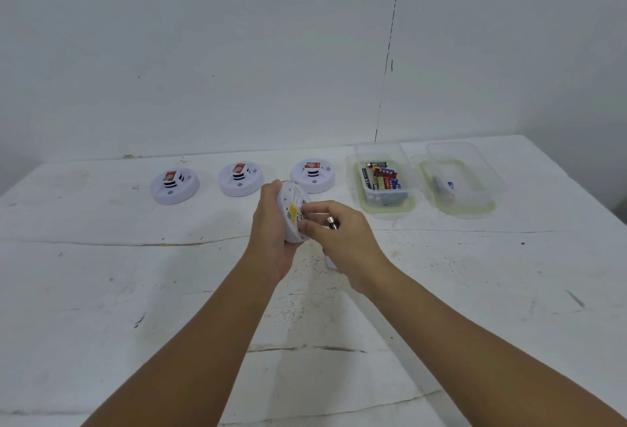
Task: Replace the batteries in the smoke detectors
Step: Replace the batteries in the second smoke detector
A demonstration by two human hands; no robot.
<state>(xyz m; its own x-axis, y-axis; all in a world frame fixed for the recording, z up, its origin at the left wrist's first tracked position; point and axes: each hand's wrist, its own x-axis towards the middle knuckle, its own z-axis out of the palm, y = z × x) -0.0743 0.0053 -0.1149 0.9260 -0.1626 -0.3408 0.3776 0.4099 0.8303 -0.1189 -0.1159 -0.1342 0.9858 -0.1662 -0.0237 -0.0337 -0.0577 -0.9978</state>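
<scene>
**Fourth detector open at the back, battery work in hand**

I hold one smoke detector [292, 213] on edge above the worktop [475, 291]; my left hand [271, 223] wraps its rim in a full grip. My right hand [334, 230] pinches at the battery bay; whether a cell is between the fingers I cannot tell. Next, I judge, a cell must seat or come free, polarity checked. Three detectors [240, 179] stand by the white wall [237, 53], beside a battery tub [381, 185] and a second tub [461, 182]. The worktop is white and scuffed.

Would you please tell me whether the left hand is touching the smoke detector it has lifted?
Touching. The head view shows the left hand gripping the raised smoke detector by its rim, fingers curled over the top edge and palm beneath.
</scene>
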